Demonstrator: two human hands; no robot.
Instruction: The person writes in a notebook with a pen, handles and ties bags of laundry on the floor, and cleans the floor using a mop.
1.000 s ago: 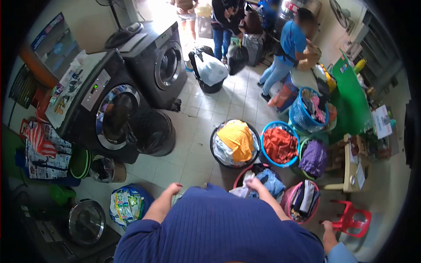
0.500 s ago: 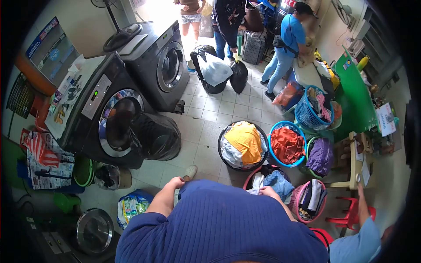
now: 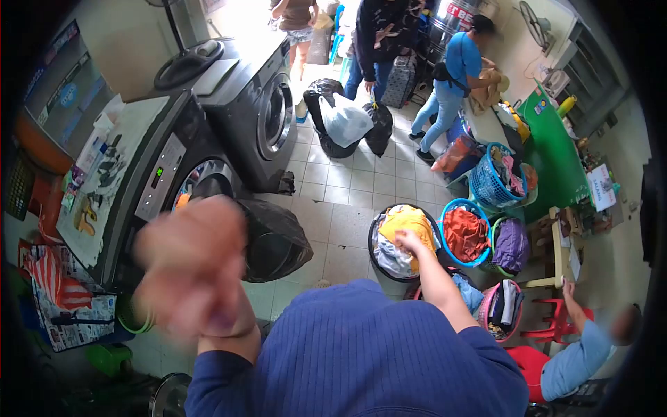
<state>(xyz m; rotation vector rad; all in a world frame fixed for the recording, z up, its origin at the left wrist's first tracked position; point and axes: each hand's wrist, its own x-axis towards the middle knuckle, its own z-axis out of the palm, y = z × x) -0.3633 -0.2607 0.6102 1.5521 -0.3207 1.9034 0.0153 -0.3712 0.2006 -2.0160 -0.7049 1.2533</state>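
My left hand [image 3: 191,267] is raised close to the camera and smeared by motion, in front of a dark front-loading washer [image 3: 167,174]; its fingers cannot be made out. My right hand [image 3: 410,242] reaches out over a black basket [image 3: 373,254] of laundry, at the edge of an orange cloth [image 3: 408,221] lying on white and grey clothes. Its fingers look bent together, and whatever they may hold is too small to make out. Beside that basket stands a blue basket [image 3: 453,258] of red cloth.
A bin with a black liner [image 3: 278,243] stands before the washers. Right are a purple bundle [image 3: 511,247], a pink basket [image 3: 515,326] and a seated person [image 3: 577,361]. Ahead are black bags [image 3: 379,128], a person in blue [image 3: 458,66] and other people.
My left hand has risen from beside my body towards the camera. My right hand has moved from the low basket of blue cloth to the black basket. The seated person shows more fully.
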